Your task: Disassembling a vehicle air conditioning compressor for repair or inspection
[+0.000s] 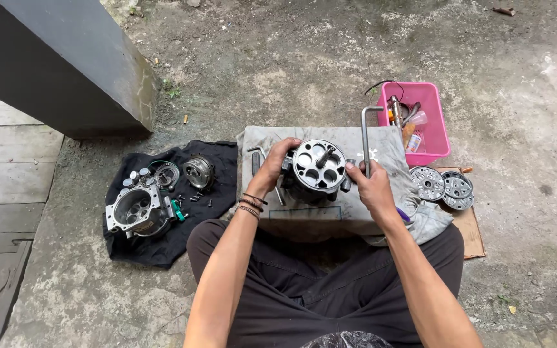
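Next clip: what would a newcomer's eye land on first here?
The round metal cylinder block with ring of bores, centre frame on a grey cloth, gripped by the left hand and right hand, which also holds an L-shaped hex key. Then the bright pink basket upper right, and the housing on black cloth left.

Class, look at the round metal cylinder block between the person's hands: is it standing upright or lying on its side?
Upright: the cylinder block shows its round, holed end face to the overhead camera, with both hands gripping its sides.

A small cylindrical container with an orange and white label [412, 142] lies inside the pink plastic basket [438, 129], up and to the right of the right hand [372, 187]. No signs or screens show.
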